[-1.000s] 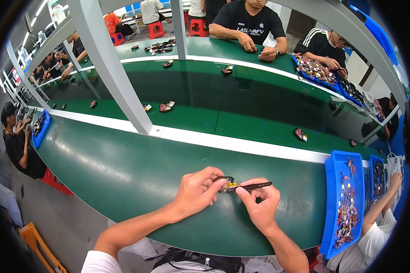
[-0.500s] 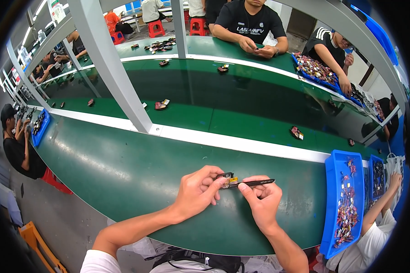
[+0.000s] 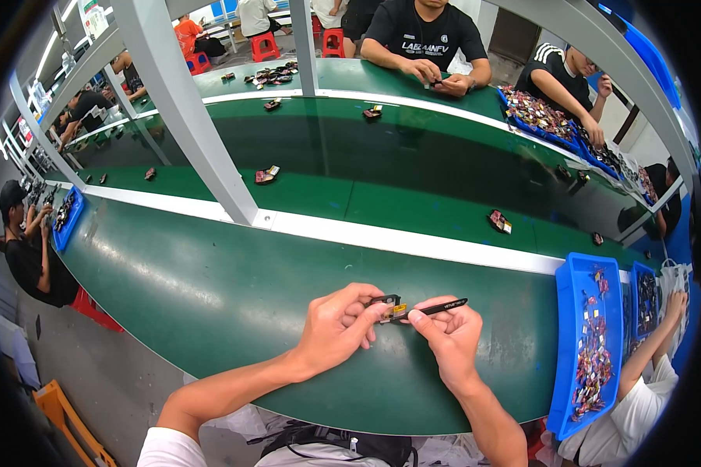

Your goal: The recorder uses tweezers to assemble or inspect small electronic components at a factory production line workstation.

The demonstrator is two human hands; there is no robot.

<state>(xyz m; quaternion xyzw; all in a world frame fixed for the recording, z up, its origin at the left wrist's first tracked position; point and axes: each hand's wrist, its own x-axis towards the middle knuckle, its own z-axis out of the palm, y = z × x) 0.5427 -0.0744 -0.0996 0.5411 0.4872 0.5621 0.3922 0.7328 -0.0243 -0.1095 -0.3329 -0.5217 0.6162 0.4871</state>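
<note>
My left hand [image 3: 336,325] is closed around a small black plastic housing [image 3: 392,300], pinching it between thumb and fingers just above the green worktop. A yellow-marked component [image 3: 399,309] shows in the housing, partly hidden by my thumb. My right hand [image 3: 449,335] grips slim black tweezers [image 3: 447,306] between thumb and fingers. Their tip points left and meets the housing beside the yellow piece; whether it touches that piece I cannot make out. The back end sticks out to the upper right.
At my right stands a blue tray [image 3: 562,342] of small wired parts, with another blue bin [image 3: 643,300] beyond it. A green conveyor [image 3: 413,210] carrying scattered assemblies [image 3: 500,221] runs past a white rail [image 3: 350,235] and grey post [image 3: 187,117]. Co-workers sit across and at both sides.
The back end of the tweezers has tipped up slightly in my right hand, while my left hand stays put. Assemblies on the conveyor have shifted a little to the left.
</note>
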